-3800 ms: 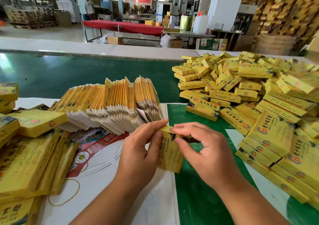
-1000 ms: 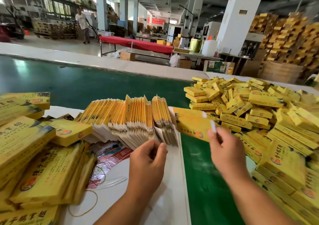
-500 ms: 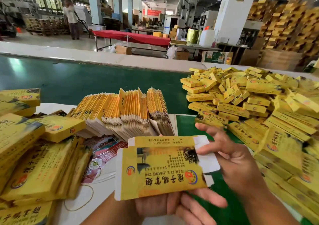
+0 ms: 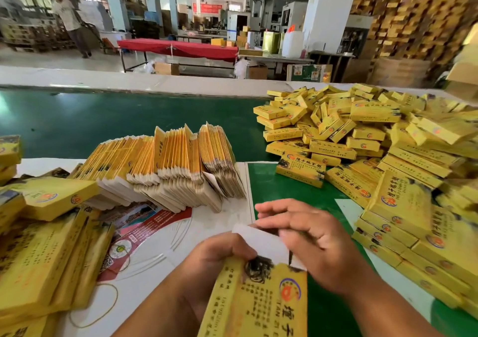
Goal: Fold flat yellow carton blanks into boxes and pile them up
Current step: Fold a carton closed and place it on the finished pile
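Since half a second ago you turn the carton blank (image 4: 261, 300) upright at the near edge of the surface. Your left hand (image 4: 219, 256) grips its top, and your right hand (image 4: 307, 241), fingers nearly straight, presses the white end flap (image 4: 261, 241); closing this end comes next, I judge.

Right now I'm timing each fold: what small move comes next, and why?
Probably tuck the white flap in: the left hand grips the carton, its end is unclosed, and the right hand lies flat on the flap.
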`<state>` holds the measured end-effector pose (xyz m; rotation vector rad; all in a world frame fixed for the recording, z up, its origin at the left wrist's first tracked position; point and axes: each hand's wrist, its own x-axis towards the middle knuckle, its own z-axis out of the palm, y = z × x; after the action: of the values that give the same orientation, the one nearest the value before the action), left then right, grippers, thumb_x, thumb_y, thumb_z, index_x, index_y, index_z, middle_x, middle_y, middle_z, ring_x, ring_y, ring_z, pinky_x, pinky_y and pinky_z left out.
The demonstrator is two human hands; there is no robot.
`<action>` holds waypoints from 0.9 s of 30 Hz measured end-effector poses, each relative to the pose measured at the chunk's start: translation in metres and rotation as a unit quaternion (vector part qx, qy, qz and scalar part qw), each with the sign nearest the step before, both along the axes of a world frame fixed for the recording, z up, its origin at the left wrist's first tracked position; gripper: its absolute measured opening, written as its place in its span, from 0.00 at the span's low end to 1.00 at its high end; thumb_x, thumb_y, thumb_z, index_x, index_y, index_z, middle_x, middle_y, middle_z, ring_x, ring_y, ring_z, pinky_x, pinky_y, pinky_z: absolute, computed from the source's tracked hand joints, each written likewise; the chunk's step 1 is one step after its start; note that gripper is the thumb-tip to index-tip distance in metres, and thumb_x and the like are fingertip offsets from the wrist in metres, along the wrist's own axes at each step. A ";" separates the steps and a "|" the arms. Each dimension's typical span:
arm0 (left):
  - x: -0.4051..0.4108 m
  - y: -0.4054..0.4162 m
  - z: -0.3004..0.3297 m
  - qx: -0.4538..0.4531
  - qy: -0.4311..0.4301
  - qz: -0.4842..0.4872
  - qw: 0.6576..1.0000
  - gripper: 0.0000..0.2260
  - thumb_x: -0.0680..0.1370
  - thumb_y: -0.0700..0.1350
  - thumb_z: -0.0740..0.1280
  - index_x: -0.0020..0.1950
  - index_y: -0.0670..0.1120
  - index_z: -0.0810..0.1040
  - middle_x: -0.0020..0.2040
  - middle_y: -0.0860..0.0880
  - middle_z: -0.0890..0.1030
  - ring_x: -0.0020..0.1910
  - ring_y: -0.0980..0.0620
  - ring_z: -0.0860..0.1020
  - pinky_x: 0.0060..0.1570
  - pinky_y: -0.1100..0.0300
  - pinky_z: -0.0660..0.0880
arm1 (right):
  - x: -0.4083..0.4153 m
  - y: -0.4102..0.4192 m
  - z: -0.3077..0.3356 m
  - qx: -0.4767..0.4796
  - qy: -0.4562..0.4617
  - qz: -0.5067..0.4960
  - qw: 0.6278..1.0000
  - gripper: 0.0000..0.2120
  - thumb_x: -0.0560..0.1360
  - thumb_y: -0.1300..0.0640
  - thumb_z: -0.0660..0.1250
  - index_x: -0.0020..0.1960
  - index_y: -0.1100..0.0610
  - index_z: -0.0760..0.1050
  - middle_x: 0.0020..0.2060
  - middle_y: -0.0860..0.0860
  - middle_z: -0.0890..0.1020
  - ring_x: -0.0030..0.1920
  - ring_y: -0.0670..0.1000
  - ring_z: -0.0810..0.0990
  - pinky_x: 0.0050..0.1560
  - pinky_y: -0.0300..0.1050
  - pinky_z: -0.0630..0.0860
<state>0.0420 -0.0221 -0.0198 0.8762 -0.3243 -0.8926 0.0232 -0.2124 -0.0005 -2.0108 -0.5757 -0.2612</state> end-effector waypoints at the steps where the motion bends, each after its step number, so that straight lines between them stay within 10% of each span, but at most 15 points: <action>1: 0.004 -0.002 -0.003 0.003 0.010 -0.013 1.000 0.10 0.71 0.35 0.66 0.51 0.33 0.77 0.40 0.36 0.82 0.44 0.47 0.81 0.61 0.47 0.70 | 0.000 0.002 0.000 -0.008 -0.021 -0.010 1.000 0.14 0.76 0.61 0.63 0.55 0.54 0.85 0.57 0.43 0.82 0.60 0.44 0.80 0.56 0.35 0.76; 7: 0.007 -0.002 0.004 -0.068 0.029 0.109 0.991 0.19 0.71 0.39 0.65 0.62 0.40 0.79 0.51 0.31 0.82 0.43 0.38 0.83 0.43 0.47 0.81 | -0.001 0.000 0.003 -0.034 -0.119 -0.103 0.987 0.17 0.76 0.46 0.65 0.60 0.52 0.82 0.61 0.44 0.79 0.61 0.43 0.79 0.54 0.43 0.80; 12: 0.007 0.001 0.006 -0.036 0.022 0.174 0.984 0.24 0.78 0.58 0.61 0.61 0.40 0.80 0.58 0.33 0.80 0.55 0.35 0.80 0.54 0.41 0.78 | -0.004 0.008 -0.006 -0.156 -0.058 -0.056 0.984 0.29 0.72 0.30 0.61 0.71 0.32 0.62 0.65 0.29 0.67 0.61 0.33 0.72 0.58 0.31 0.75; 18: 0.003 -0.005 0.001 -0.157 0.052 0.103 0.981 0.34 0.75 0.68 0.60 0.65 0.40 0.77 0.60 0.36 0.80 0.60 0.39 0.79 0.60 0.43 0.73 | -0.003 0.024 -0.011 -0.045 -0.154 -0.114 0.980 0.20 0.77 0.46 0.65 0.67 0.48 0.74 0.46 0.43 0.78 0.42 0.44 0.79 0.38 0.44 0.79; 27: -0.013 -0.014 -0.001 -0.104 -0.011 0.038 0.994 0.22 0.79 0.58 0.61 0.68 0.47 0.75 0.65 0.43 0.78 0.65 0.44 0.75 0.69 0.45 0.67 | -0.001 0.034 -0.014 0.062 -0.135 -0.211 0.966 0.16 0.80 0.48 0.60 0.66 0.50 0.74 0.50 0.42 0.78 0.48 0.44 0.80 0.41 0.46 0.81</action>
<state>0.0291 -0.0365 -0.0204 0.7011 -0.3944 -0.7644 0.0219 -0.1784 -0.0149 -1.9729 -0.2803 -0.8187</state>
